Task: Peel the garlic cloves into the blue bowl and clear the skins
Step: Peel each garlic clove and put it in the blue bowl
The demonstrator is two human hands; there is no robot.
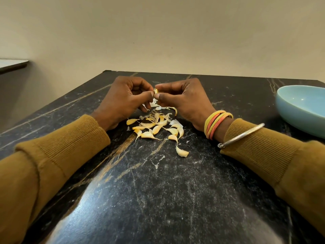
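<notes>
Single head-worn wide-angle view; looks forward and down across the dark marble table (158, 191); both forearms close in the foreground; beige wall (158, 32) fills the upper frame.

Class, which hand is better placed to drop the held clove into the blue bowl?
Probably the right hand: its fingers pinch the clove, and the blue bowl sits on its side. The left hand would have to cross over.

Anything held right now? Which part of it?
One garlic clove, pinched between both hands: left hand fingertips on its left side, right hand thumb and forefinger on its right.
</notes>
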